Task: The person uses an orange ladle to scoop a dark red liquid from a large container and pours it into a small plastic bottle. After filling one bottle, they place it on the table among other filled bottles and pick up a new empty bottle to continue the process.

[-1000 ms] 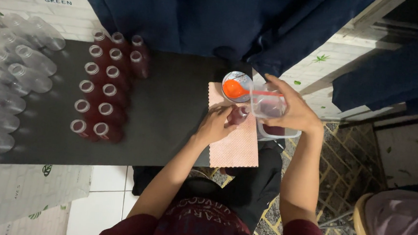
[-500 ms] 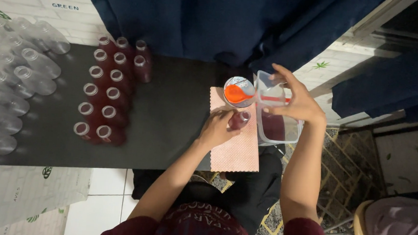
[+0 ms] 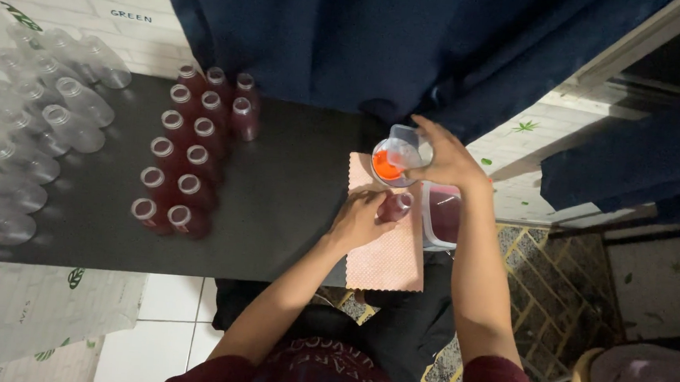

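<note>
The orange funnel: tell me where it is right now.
In the head view the orange funnel sits right of centre, at the top edge of the pink cloth, just under the right hand and beyond the bottle the left hand grips.

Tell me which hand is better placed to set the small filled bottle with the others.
Left, probably. The left hand already grips the small dark-red filled bottle and is nearer the rows of filled bottles; the right hand holds the clear plastic cup.
</note>
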